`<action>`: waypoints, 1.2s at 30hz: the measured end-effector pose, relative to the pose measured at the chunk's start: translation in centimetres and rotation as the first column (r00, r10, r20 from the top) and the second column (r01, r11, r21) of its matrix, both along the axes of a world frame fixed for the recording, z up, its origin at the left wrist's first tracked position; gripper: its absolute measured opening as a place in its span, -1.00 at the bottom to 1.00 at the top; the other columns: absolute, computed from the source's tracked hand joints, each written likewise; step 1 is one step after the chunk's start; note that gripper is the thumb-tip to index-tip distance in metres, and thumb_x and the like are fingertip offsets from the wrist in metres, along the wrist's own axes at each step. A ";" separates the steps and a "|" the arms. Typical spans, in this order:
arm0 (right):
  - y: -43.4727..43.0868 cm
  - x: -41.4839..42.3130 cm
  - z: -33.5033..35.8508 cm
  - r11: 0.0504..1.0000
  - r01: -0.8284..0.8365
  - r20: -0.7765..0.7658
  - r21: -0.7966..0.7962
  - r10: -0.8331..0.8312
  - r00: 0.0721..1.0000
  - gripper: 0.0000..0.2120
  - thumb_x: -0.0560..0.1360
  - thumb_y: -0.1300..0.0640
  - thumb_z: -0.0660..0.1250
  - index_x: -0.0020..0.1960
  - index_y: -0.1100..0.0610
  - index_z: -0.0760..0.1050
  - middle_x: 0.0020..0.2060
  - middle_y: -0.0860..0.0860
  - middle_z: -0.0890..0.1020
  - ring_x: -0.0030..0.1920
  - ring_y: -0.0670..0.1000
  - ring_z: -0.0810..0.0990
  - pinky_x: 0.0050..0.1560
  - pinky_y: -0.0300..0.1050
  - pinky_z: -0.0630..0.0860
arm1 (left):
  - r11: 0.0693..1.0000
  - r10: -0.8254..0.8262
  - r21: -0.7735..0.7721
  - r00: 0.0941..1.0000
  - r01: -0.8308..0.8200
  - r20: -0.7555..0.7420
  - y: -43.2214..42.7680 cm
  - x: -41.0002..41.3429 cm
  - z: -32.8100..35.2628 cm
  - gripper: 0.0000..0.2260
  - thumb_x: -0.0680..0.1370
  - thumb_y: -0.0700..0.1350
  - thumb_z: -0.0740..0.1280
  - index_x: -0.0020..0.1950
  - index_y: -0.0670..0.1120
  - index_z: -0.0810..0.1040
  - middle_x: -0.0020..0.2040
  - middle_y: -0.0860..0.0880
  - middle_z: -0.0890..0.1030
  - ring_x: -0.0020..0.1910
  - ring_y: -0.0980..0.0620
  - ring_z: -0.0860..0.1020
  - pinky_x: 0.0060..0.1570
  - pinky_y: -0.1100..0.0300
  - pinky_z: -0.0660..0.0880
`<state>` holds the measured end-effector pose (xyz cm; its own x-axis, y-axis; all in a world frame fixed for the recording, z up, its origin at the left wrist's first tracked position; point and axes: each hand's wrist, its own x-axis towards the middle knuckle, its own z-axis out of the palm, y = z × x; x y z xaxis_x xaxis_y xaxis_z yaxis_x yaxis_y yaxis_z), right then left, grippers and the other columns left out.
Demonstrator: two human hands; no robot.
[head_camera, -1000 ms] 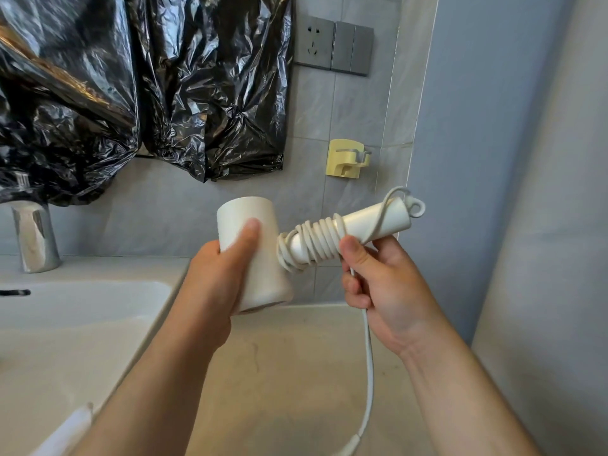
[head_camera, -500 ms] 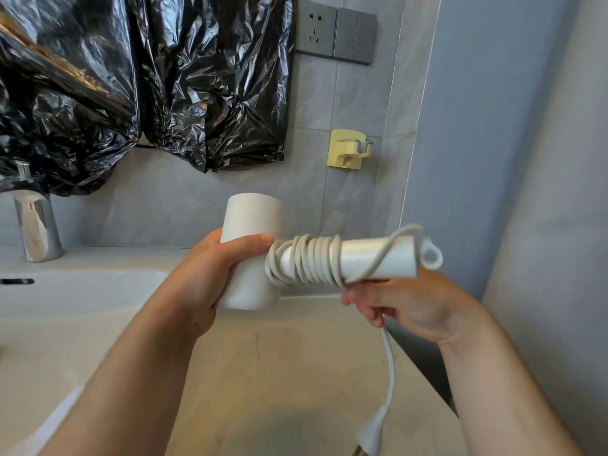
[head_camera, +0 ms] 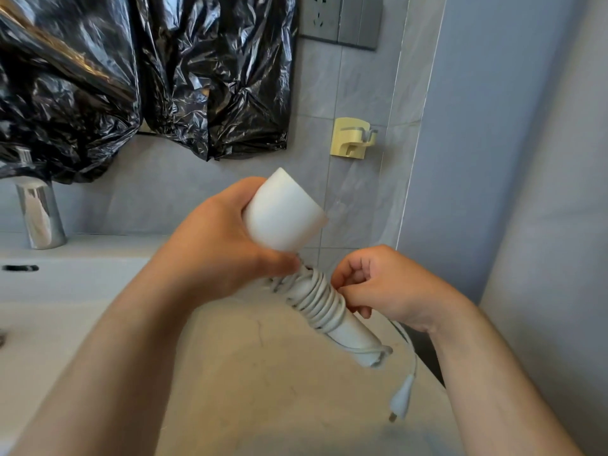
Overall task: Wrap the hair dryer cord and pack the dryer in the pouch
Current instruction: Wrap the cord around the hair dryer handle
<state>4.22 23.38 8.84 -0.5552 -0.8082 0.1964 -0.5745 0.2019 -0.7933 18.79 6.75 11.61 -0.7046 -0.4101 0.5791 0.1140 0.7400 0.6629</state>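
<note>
A white hair dryer (head_camera: 283,212) is held in the air above the beige counter. My left hand (head_camera: 223,255) grips its barrel, which points up and to the right. The handle slants down to the right, with the white cord (head_camera: 319,301) coiled around it in several turns. My right hand (head_camera: 385,287) is beside the coils, its fingers pinched on the cord. The loose end hangs below that hand, and the plug (head_camera: 402,398) dangles near the counter. No pouch is in sight.
A white sink (head_camera: 49,291) with a chrome tap (head_camera: 39,215) lies to the left. Black plastic sheeting (head_camera: 141,77) covers the wall above. A yellow wall holder (head_camera: 352,138) and a grey socket panel (head_camera: 342,18) are on the tiles. A blue-grey wall (head_camera: 493,143) stands at the right.
The dryer has turned: the handle swung from level down to the lower right and the barrel now tilts up. My right hand moved from under the handle to beside the coils.
</note>
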 end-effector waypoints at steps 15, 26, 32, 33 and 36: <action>-1.7 2.2 1.3 0.781 0.355 0.084 -0.515 -0.365 0.927 -0.88 0.46 0.25 0.33 -0.12 0.04 0.54 -0.37 -0.02 0.61 -0.53 -0.13 0.44 -0.49 -0.20 0.38 | 0.953 0.300 0.107 0.834 -0.283 -0.464 1.1 -1.4 -0.8 -0.39 0.23 0.07 0.56 0.22 0.23 0.41 -0.07 0.22 0.56 -0.11 0.15 0.50 -0.18 0.18 0.43; -2.0 3.5 1.1 0.717 0.107 0.296 -0.689 0.143 0.944 -0.77 0.52 0.31 0.29 0.03 0.02 0.58 -0.44 0.01 0.61 -0.47 -0.06 0.46 -0.47 -0.23 0.43 | 0.748 0.320 0.653 0.801 0.114 -0.506 -1.1 -3.7 -2.3 -0.48 0.20 0.05 0.55 0.10 -0.06 0.56 -0.07 -0.04 0.67 -0.20 0.06 0.64 -0.22 0.08 0.62; -2.3 2.1 -0.1 0.759 0.160 0.276 -0.632 0.027 0.961 -0.71 0.30 -0.18 0.39 -0.41 0.02 0.54 -0.51 -0.02 0.54 -0.41 0.00 0.47 -0.33 -0.14 0.41 | 0.611 0.189 0.767 0.904 0.198 -0.384 -1.0 -4.1 -2.8 -0.30 0.12 0.16 0.54 0.18 -0.14 0.56 0.04 -0.18 0.68 -0.17 -0.09 0.66 -0.30 0.02 0.62; -2.3 2.1 -0.1 0.777 0.147 0.228 -0.612 -0.005 0.974 -0.65 0.30 -0.26 0.37 -0.42 0.01 0.53 -0.52 -0.05 0.52 -0.39 0.01 0.45 -0.30 -0.14 0.38 | 0.581 0.143 0.786 0.925 0.210 -0.353 -0.9 -3.9 -2.7 -0.31 0.15 0.15 0.54 0.20 -0.14 0.56 0.03 -0.18 0.68 -0.18 -0.09 0.66 -0.34 0.05 0.59; -1.7 1.9 0.4 0.756 0.133 0.128 -0.641 -0.066 0.990 -0.69 0.33 -0.25 0.35 -0.26 0.01 0.51 -0.53 -0.07 0.49 -0.40 -0.04 0.43 -0.32 -0.15 0.37 | 0.532 -0.018 0.820 0.972 0.209 -0.235 -0.7 -3.6 -2.5 -0.55 0.34 0.14 0.47 0.13 -0.08 0.62 -0.14 -0.11 0.71 -0.31 -0.05 0.66 -0.35 0.10 0.55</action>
<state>6.08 21.69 9.27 -0.6677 -0.4466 0.5956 -0.4983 -0.3263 -0.8033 15.20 6.05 9.10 -0.7065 -0.6954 0.1311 0.3383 -0.1692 0.9257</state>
